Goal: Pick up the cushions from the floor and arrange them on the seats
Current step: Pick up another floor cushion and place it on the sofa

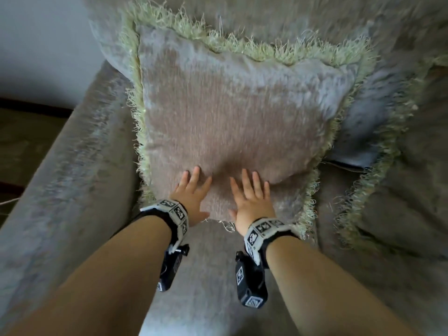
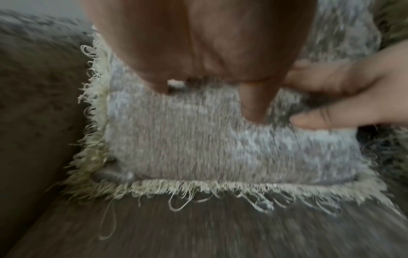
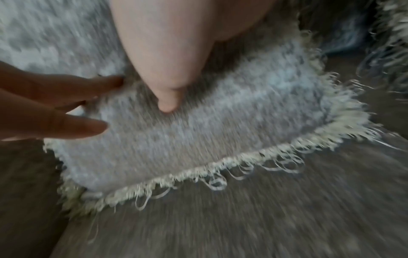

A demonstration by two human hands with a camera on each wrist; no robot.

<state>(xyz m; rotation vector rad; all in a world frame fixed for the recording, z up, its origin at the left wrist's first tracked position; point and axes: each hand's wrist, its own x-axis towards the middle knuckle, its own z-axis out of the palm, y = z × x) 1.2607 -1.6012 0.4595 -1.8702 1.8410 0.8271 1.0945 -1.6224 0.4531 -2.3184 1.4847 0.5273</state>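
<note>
A beige plush cushion (image 1: pixel 230 112) with a pale green fringe leans on the sofa's back, its lower edge on the seat (image 1: pixel 208 275). Both hands lie flat on its lower part, fingers straight and spread. My left hand (image 1: pixel 195 187) presses left of a dent in the fabric, my right hand (image 1: pixel 251 192) right of it. The left wrist view shows the left palm (image 2: pixel 198 43) on the cushion (image 2: pixel 176 143), the right hand (image 2: pixel 353 92) beside it. In the right wrist view the right hand (image 3: pixel 172 48) rests on the cushion (image 3: pixel 232 125), with the left hand (image 3: pixel 55 104) nearby.
A second fringed cushion (image 1: pixel 402 180) lies on the seat at the right, partly behind the first. The sofa's padded armrest (image 1: pixel 72 180) runs along the left. Beyond it are dark floor (image 1: pixel 24 141) and a pale wall (image 1: pixel 36 44).
</note>
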